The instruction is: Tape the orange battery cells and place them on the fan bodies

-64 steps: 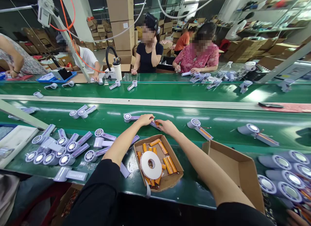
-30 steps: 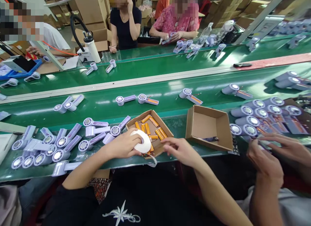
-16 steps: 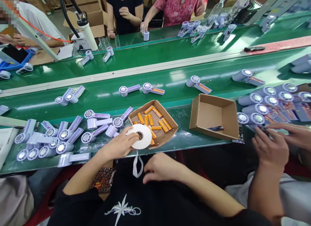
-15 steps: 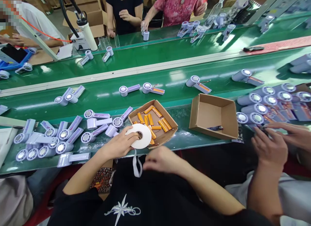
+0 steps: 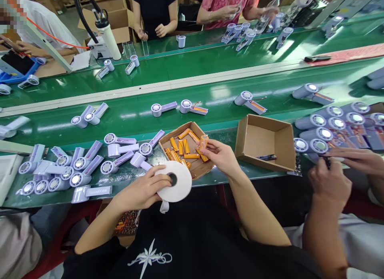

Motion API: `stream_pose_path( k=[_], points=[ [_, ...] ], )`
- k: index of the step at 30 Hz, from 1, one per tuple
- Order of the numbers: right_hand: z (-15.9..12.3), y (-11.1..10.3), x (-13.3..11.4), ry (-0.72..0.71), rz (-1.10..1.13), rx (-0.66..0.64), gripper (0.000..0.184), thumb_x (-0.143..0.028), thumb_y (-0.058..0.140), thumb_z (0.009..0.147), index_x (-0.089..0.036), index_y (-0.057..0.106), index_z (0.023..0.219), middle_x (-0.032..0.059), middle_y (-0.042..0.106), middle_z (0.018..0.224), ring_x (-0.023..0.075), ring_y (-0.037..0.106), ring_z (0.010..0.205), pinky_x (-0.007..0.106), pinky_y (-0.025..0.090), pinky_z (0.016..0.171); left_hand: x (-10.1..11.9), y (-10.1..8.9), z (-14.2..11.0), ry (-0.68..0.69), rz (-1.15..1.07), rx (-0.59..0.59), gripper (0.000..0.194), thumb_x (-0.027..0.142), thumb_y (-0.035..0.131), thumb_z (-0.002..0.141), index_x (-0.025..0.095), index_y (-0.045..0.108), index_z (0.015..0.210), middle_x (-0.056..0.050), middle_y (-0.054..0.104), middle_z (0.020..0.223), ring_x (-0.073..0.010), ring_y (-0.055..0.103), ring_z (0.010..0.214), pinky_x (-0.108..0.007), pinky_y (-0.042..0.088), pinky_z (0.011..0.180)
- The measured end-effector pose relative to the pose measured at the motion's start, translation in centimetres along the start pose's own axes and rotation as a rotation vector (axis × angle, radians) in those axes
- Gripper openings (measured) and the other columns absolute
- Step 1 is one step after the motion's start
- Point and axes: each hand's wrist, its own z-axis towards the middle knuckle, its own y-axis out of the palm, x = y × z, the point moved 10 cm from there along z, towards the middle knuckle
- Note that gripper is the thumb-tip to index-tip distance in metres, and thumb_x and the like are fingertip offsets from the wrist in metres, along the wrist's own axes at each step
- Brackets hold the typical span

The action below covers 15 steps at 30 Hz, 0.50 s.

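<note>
Nearest, a black shirt (image 5: pixel 195 239) with a white embroidered flower (image 5: pixel 148 257) fills the space below both grips. The left grip (image 5: pixel 141 191) is closed on the left edge of a white tape roll (image 5: pixel 182 188), its fingers lying over the flat face with tips at the core hole; a loose tape end (image 5: pixel 164 207) hangs under the roll. Lower than the left grip, beneath the tabletop (image 5: pixel 121 179), sits a carton of small parts (image 5: pixel 127 223), too dim to make out singly. The right grip (image 5: pixel 220 155) pinches one orange cell (image 5: pixel 204 142) between thumb and fingers, over the far right part of a shallow cardboard tray (image 5: pixel 197 170). The tray lies beyond the tape roll, between the two grips, with more cells (image 5: pixel 180 147) loose in it. Right of the right grip, a cardboard box (image 5: pixel 265 137) holds a dark flat piece (image 5: pixel 266 157), and past it are a co-worker's hands (image 5: pixel 331 177) near grouped lilac fan bodies (image 5: pixel 318 133). Left of the left grip, a heap of similar fan bodies lies on the tabletop. Beyond both grips, more stand spaced along a green belt (image 5: pixel 129 119), one (image 5: pixel 186 106) with an orange cell in its handle. Farther off, past a pale rail (image 5: pixel 144 87), are a white cylinder (image 5: pixel 109 41) and people in black (image 5: pixel 154 15) and pink tops (image 5: pixel 216 21)
</note>
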Motion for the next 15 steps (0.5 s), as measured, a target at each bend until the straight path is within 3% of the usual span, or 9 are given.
stream_pose_path(
  k=[3,9,13,15],
  points=[
    [-1.6,1.4,-0.9,0.036,0.365,-0.115,0.057,-0.06,0.09,0.075,-0.023,0.077,0.117,0.0095,0.08,0.121,0.0304,0.077,0.112,0.046,0.063,0.1,-0.4,-0.2,0.3,-0.037,0.074,0.05,0.037,0.013,0.06,0.1,0.018,0.057,0.136,-0.012,0.067,0.138,-0.0357,0.041,0.152,-0.058,0.05,0.121],
    [-3.4,2.2,-2.1,0.122,0.507,-0.131,0.083,-0.057,0.093,0.072,-0.032,0.055,0.142,0.0041,0.083,0.102,0.028,0.081,0.091,0.046,0.067,0.085,-0.5,0.3,1.2,-0.031,0.16,0.05,0.047,0.003,0.056,0.096,0.017,0.057,0.141,-0.011,0.066,0.142,-0.0362,0.039,0.154,-0.056,0.053,0.119],
    [-3.3,0.7,-2.8,0.014,0.501,0.019,0.062,-0.051,0.099,0.064,-0.03,0.053,0.1,0.002,0.081,0.106,0.026,0.08,0.088,0.046,0.067,0.085,0.1,-0.1,1.2,0.003,0.196,0.087,0.046,0.002,0.054,0.097,0.016,0.057,0.141,-0.011,0.067,0.142,-0.0363,0.041,0.154,-0.056,0.053,0.119],
    [-3.6,0.0,-3.0,-0.058,0.463,0.133,0.061,-0.046,0.1,0.065,-0.029,0.047,0.088,0.0025,0.081,0.108,0.0268,0.08,0.096,0.05,0.065,0.092,0.6,-0.2,1.2,0.027,0.213,0.1,0.047,0.001,0.053,0.097,0.016,0.057,0.142,-0.01,0.069,0.141,-0.035,0.043,0.154,-0.055,0.053,0.12]
  ],
)
